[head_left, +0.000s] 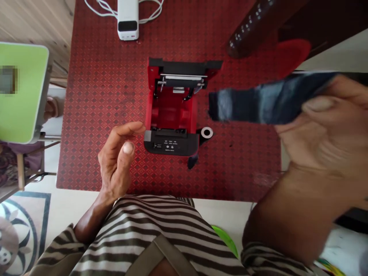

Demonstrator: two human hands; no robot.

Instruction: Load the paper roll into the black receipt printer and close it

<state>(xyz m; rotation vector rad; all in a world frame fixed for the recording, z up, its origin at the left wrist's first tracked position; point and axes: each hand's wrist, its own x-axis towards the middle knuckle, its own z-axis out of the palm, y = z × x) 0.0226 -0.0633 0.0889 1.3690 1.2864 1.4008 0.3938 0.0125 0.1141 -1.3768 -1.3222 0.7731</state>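
Observation:
A red and black receipt printer (172,111) sits with its lid open on a red patterned tablecloth (100,96); its paper bay is bare. My left hand (119,157) hovers at the printer's front left corner, fingers loosely curled, index finger close to the casing, holding nothing. My right hand (324,134) is raised close to the camera at the right and grips a dark blue cloth (258,103), blurred by motion, which reaches toward the printer's right side. A small paper roll (206,133) lies just right of the printer's front.
A white power bank (128,19) with white cables lies at the table's far edge. A dark curved object (253,27) crosses the top right. A green-topped stool (23,92) stands at the left, a patterned floor mat (20,230) below it.

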